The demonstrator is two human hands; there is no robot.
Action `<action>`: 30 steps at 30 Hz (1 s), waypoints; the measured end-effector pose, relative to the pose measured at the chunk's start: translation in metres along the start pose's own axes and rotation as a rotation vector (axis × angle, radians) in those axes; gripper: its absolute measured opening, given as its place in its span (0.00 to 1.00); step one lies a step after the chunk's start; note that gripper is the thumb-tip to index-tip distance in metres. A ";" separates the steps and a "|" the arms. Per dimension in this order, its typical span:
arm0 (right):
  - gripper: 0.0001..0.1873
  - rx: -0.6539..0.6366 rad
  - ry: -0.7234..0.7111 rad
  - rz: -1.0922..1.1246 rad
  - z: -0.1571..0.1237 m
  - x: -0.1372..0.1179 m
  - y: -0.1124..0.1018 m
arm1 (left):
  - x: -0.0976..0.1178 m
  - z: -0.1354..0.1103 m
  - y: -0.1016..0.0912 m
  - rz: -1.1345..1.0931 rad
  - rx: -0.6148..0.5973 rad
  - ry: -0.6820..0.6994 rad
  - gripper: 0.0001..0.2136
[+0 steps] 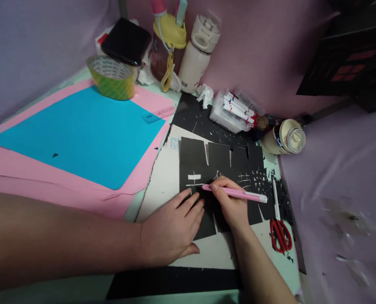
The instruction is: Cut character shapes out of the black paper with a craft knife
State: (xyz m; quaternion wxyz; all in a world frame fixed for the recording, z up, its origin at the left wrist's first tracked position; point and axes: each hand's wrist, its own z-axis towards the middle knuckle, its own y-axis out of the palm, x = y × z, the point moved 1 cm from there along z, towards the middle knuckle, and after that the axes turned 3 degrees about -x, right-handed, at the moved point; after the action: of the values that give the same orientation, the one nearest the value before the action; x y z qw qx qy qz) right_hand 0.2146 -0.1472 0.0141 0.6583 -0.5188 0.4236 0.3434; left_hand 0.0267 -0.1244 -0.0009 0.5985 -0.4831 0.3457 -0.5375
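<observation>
My right hand [230,202] grips a pink pen-shaped craft knife [235,192], its tip pointing left at the black paper [194,158]. Whether a blade touches the paper is too small to make out. This paper has slits along its edges and white-showing cut shapes, including a small rectangle with lines. My left hand [175,228] lies flat on the lower left of the paper, fingers stretched out, close to the knife tip. Beneath the paper is a white board [158,177]. Red-handled scissors [280,234] lie to the right, among black scraps [260,179].
A blue sheet [80,135] rests on pink paper [10,181] at left, with a tape roll [114,84] and ruler [158,115] on top. Behind stand a white bottle [194,63], a yellow-lidded cup [170,31], a marker box [232,112] and a beige cup [274,141].
</observation>
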 end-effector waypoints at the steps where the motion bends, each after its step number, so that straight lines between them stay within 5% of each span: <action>1: 0.03 0.016 0.019 -0.024 -0.001 0.001 0.001 | 0.000 0.000 0.000 -0.002 0.001 -0.003 0.35; 11: 0.05 0.005 0.091 -0.106 -0.005 0.003 0.003 | -0.001 0.001 -0.005 -0.026 -0.066 -0.047 0.35; 30: 0.05 -0.042 0.121 -0.127 -0.002 0.002 0.005 | 0.002 -0.001 0.000 0.000 -0.011 -0.029 0.37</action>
State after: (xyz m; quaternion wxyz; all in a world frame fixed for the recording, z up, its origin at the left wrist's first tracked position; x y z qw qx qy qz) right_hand 0.2102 -0.1482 0.0101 0.6410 -0.5781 0.4217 0.2777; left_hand 0.0265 -0.1267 -0.0005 0.6007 -0.4942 0.3398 -0.5286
